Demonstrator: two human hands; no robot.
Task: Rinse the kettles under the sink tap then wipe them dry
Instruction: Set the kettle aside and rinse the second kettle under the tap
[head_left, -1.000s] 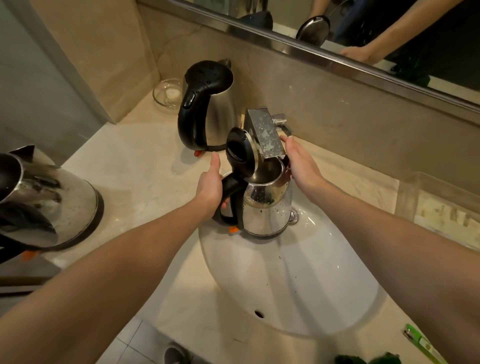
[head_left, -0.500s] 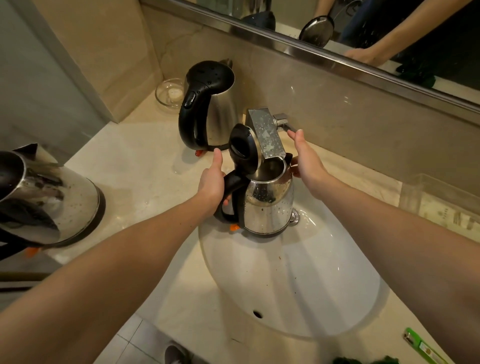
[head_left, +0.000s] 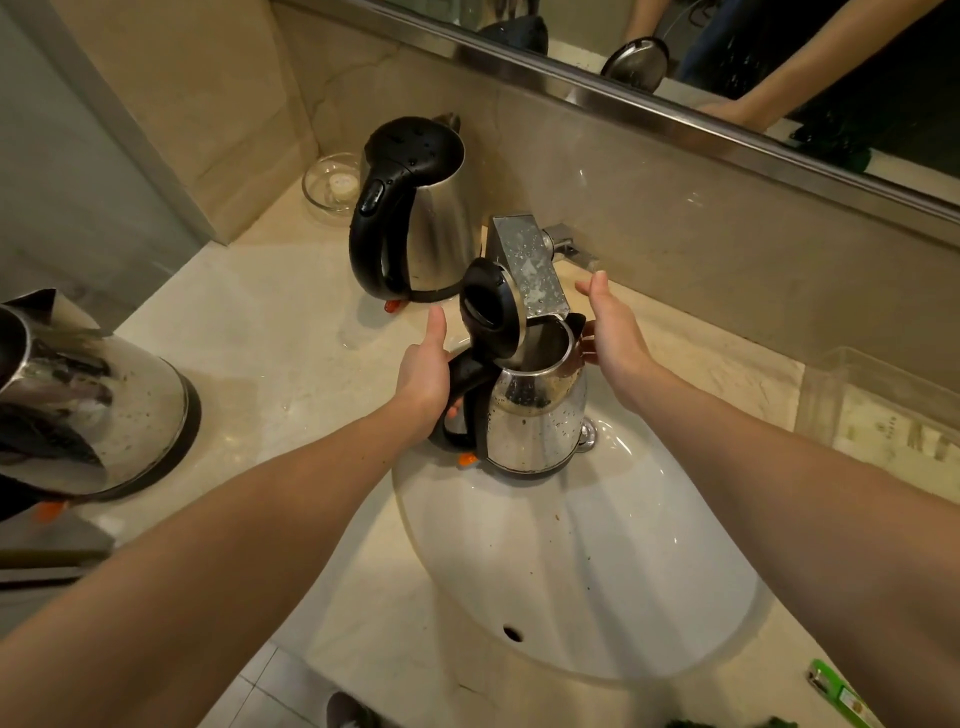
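A steel kettle (head_left: 537, 415) with its black lid flipped up stands at the back of the white sink (head_left: 597, 571), right under the tap spout (head_left: 527, 265). My left hand (head_left: 426, 371) grips its black handle, thumb pointing up. My right hand (head_left: 610, 325) hovers just right of the kettle's rim, fingers straight, below the tap lever (head_left: 563, 241). A second steel kettle (head_left: 415, 208) with a shut black lid stands on the counter behind. A third kettle (head_left: 88, 405) sits at the far left.
A small glass bowl (head_left: 332, 182) sits in the back left corner. A clear plastic tray (head_left: 878, 410) stands on the counter at right. A green object (head_left: 836, 693) lies at the front right edge. The mirror runs along the back wall.
My right hand has come off the tap and drawn back to the right of the kettle's rim. The left hand keeps its grip on the handle.
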